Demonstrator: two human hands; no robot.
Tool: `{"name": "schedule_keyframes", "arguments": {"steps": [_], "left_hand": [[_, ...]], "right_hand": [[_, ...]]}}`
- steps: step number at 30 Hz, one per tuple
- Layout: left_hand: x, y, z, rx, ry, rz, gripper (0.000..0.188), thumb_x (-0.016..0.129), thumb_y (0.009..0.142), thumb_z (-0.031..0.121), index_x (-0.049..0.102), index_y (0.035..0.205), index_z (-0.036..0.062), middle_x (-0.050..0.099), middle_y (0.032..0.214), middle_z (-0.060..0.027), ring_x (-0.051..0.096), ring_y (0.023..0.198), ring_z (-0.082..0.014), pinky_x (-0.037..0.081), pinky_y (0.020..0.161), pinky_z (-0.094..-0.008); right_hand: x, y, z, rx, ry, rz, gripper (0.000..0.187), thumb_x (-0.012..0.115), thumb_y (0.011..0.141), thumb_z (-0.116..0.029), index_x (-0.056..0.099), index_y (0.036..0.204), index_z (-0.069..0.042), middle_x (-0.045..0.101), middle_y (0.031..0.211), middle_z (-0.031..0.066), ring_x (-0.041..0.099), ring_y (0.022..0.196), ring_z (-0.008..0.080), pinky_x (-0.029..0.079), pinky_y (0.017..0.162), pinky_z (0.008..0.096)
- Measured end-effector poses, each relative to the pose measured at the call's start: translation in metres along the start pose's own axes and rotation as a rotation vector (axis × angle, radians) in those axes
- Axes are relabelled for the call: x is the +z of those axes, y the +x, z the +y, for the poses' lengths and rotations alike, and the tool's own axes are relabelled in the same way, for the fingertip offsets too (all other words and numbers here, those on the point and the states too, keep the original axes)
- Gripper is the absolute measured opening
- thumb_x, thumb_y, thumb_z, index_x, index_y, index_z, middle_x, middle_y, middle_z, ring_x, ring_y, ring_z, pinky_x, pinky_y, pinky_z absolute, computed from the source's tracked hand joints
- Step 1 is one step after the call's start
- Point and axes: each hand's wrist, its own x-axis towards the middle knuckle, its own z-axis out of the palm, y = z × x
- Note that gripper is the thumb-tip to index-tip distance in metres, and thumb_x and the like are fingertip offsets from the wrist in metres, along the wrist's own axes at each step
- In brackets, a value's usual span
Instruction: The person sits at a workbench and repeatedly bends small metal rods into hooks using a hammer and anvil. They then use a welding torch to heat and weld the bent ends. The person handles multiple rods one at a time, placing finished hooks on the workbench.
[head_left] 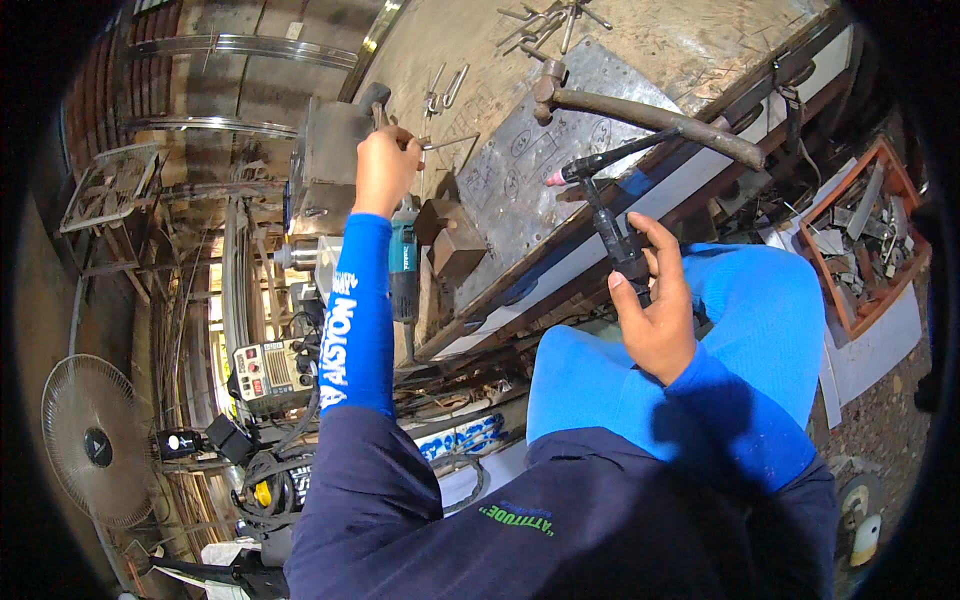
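Observation:
My right hand point(655, 310) is wrapped around the handle of a black TIG welding torch point(612, 235). The torch's pink cup points left, over the edge of the workbench. Reaching farther out, my left hand point(387, 165) is closed, with its fingertips pinching the end of a thin bent metal rod point(452, 142). A dark hammer head point(375, 96) shows just beyond that hand. Under the torch lies a metal plate point(520, 150) with marker writing and drawn lines. A wooden-handled hammer point(650, 112) rests across the plate.
Bent rod pieces point(447, 90) lie farther back on the bench. A teal angle grinder point(403, 250) and a rusty metal block point(455, 245) are beside my left forearm. An orange tray of scrap point(850, 235) is at right; a welding machine point(270, 370) and a fan point(98, 447) stand left.

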Motion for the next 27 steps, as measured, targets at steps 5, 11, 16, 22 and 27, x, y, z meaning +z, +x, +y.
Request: {"name": "schedule_keyframes", "arguments": {"steps": [5, 11, 16, 22, 27], "left_hand": [[-0.005, -0.046, 0.037, 0.278, 0.096, 0.050, 0.018, 0.073, 0.097, 0.011, 0.079, 0.107, -0.0031, 0.078, 0.084, -0.0194, 0.079, 0.075, -0.0248, 0.059, 0.070, -0.0355], [0.001, -0.052, 0.056, 0.270, -0.015, 0.082, 0.014, 0.075, 0.090, 0.013, 0.080, 0.098, 0.0018, 0.073, 0.090, -0.0254, 0.073, 0.086, -0.0445, 0.059, 0.078, -0.0472], [-0.001, -0.046, 0.049, 0.178, -0.066, 0.035, 0.015, 0.075, 0.092, 0.012, 0.081, 0.099, 0.0000, 0.075, 0.085, -0.0238, 0.077, 0.077, -0.0370, 0.060, 0.072, -0.0420], [-0.008, -0.049, 0.056, 0.113, -0.093, -0.016, 0.017, 0.076, 0.096, 0.012, 0.080, 0.102, -0.0028, 0.078, 0.083, -0.0183, 0.080, 0.074, -0.0236, 0.060, 0.069, -0.0339], [-0.005, -0.045, 0.044, 0.200, 0.008, 0.061, 0.017, 0.076, 0.090, 0.011, 0.081, 0.101, -0.0003, 0.078, 0.088, -0.0222, 0.079, 0.084, -0.0359, 0.062, 0.077, -0.0413]], "right_hand": [[-0.001, -0.001, 0.007, -0.030, -0.043, 0.007, 0.061, 0.061, 0.097, 0.005, 0.042, 0.155, 0.001, 0.055, 0.145, 0.0176, 0.063, 0.118, 0.0227, 0.050, 0.101, 0.0337], [0.000, -0.004, 0.006, -0.026, -0.073, -0.005, 0.062, 0.062, 0.097, 0.004, 0.042, 0.155, 0.001, 0.057, 0.141, 0.0163, 0.063, 0.110, 0.0189, 0.052, 0.095, 0.0327], [0.001, 0.000, 0.004, -0.056, -0.105, 0.007, 0.062, 0.062, 0.097, 0.004, 0.043, 0.155, 0.000, 0.059, 0.138, 0.0151, 0.062, 0.104, 0.0175, 0.052, 0.093, 0.0323], [0.000, 0.000, 0.002, 0.020, -0.077, 0.003, 0.062, 0.062, 0.096, 0.006, 0.043, 0.155, -0.001, 0.061, 0.127, 0.0122, 0.061, 0.101, 0.0148, 0.051, 0.091, 0.0311], [0.002, -0.002, 0.001, 0.018, -0.064, -0.002, 0.065, 0.062, 0.097, 0.008, 0.040, 0.157, 0.000, 0.062, 0.118, 0.0122, 0.060, 0.100, 0.0145, 0.049, 0.090, 0.0302]]}}
